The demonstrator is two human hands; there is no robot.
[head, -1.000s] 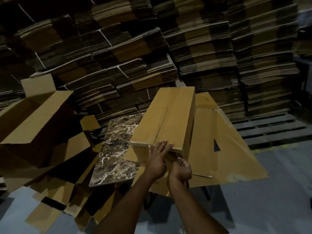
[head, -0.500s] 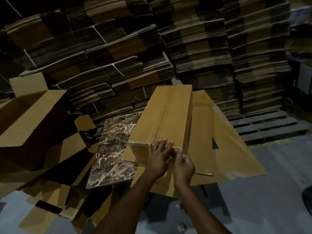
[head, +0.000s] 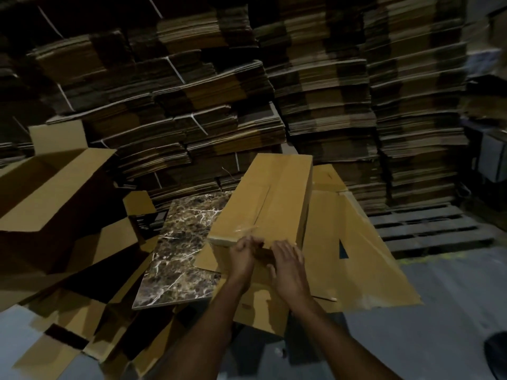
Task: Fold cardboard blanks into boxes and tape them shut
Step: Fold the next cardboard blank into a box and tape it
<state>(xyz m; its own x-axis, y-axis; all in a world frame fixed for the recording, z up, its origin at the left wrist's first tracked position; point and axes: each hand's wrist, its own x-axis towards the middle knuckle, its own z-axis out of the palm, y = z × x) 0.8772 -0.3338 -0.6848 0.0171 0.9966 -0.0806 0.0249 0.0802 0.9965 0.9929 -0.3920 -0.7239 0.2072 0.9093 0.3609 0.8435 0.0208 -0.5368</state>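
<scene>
Fingers (head: 284, 249) of the right hand (head: 288, 267) lie straight and slightly spread, flat against the near end face of the folded box (head: 264, 204). Fingers (head: 247, 243) of the left hand (head: 242, 257), just to their left, are curled at the box's near top edge. Motion blur hides whether they pinch anything. Both forearms enter from the lower edge of the view.

The box is long and narrow and runs away from the fingertips, with its closed top flaps meeting in a lengthwise seam. A short strip of clear tape (head: 245, 229) glints on the top face just beyond the left fingers, crossing towards the seam.

Under the box and to the right of the right fingers lies a large flat cardboard sheet (head: 362, 259). To the left of the left fingers lies a dark marbled slab (head: 183, 250), partly covered by the box. Farther left stand open boxes (head: 55, 187) with raised flaps, and loose cardboard pieces lie below them.

Well beyond the fingertips rise strapped stacks of flat blanks (head: 219, 111), filling the background. A wooden pallet (head: 428, 229) sits on the grey floor (head: 452, 311) to the far right.
</scene>
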